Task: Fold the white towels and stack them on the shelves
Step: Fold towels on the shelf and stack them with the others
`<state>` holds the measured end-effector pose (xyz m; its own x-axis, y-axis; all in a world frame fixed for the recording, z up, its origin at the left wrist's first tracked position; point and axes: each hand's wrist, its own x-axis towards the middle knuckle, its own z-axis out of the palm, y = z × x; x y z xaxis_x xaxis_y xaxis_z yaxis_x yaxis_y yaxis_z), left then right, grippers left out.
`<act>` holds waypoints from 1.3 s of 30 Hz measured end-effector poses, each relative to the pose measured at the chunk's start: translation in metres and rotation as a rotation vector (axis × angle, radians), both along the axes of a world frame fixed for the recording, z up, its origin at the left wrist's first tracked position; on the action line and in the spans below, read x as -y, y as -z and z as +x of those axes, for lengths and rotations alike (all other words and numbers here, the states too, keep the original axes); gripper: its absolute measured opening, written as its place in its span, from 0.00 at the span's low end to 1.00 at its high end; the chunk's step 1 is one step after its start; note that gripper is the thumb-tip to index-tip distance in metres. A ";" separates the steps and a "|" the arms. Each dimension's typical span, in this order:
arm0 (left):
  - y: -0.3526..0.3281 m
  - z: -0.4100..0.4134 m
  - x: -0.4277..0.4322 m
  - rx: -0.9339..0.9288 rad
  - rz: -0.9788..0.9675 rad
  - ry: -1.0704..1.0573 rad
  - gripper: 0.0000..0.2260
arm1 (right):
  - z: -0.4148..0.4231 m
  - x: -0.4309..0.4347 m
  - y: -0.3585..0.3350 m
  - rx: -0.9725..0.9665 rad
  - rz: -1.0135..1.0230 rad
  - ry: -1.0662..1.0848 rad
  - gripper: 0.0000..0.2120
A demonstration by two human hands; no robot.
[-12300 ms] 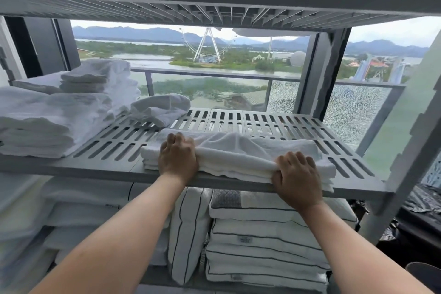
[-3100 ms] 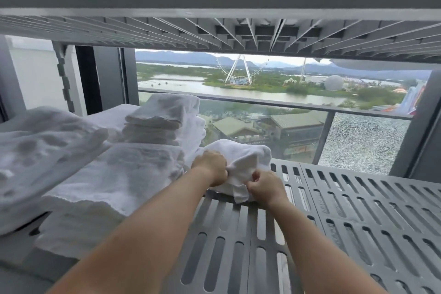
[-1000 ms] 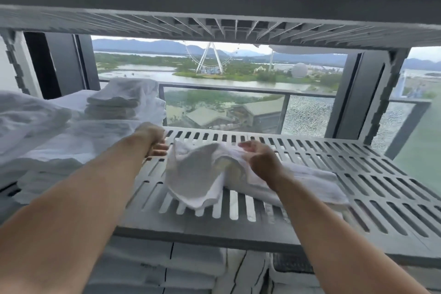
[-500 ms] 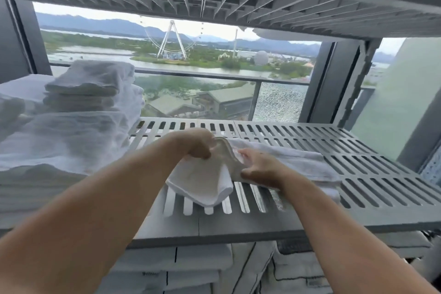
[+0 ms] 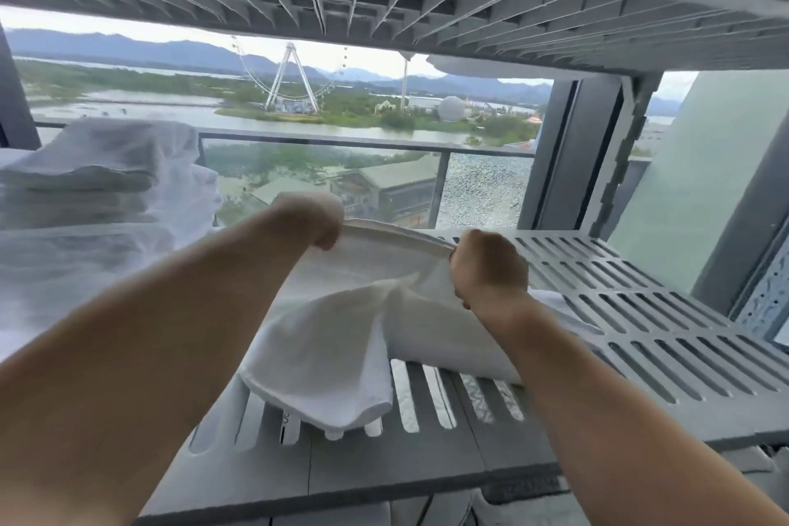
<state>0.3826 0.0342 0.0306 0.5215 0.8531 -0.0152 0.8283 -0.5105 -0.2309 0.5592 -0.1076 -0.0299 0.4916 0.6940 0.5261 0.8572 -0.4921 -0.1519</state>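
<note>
Now the left hand (image 5: 311,219) and right hand (image 5: 487,271) grip the towel (image 5: 333,348) farther apart (edge stretched taut).

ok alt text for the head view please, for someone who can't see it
The left hand and right hand each grip the top edge of a white towel, holding it up over a slatted grey shelf, its lower part draped on the slats. Folded white towels are stacked at left; a Ferris wheel shows outside.
</note>
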 end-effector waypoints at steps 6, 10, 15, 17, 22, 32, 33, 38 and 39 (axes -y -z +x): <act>0.010 0.021 -0.029 0.107 0.183 -0.190 0.12 | 0.039 -0.068 -0.002 -0.068 -0.017 -0.155 0.22; 0.034 0.033 -0.037 0.176 0.300 -0.384 0.22 | 0.064 -0.102 0.026 -0.186 -0.247 -0.473 0.39; 0.062 0.056 -0.027 0.286 0.087 -0.300 0.14 | 0.077 -0.125 0.059 -0.283 -0.363 -0.445 0.20; 0.067 0.060 -0.019 0.264 -0.036 -0.269 0.11 | 0.074 -0.127 0.056 -0.221 -0.261 -0.434 0.17; 0.076 0.051 0.000 0.233 -0.155 -0.172 0.24 | 0.046 -0.109 0.046 -0.123 -0.114 -0.400 0.12; 0.084 0.043 0.077 0.368 0.194 0.095 0.26 | 0.023 -0.016 0.068 -0.218 -0.120 -0.285 0.14; 0.083 0.045 0.088 0.325 0.112 0.072 0.28 | 0.022 -0.009 0.068 -0.222 -0.110 -0.258 0.14; 0.082 0.038 0.113 0.348 0.008 0.080 0.13 | 0.017 0.018 0.067 -0.193 -0.186 -0.092 0.31; 0.080 0.031 0.113 0.418 -0.008 0.083 0.11 | 0.018 0.024 0.066 -0.200 -0.193 -0.075 0.33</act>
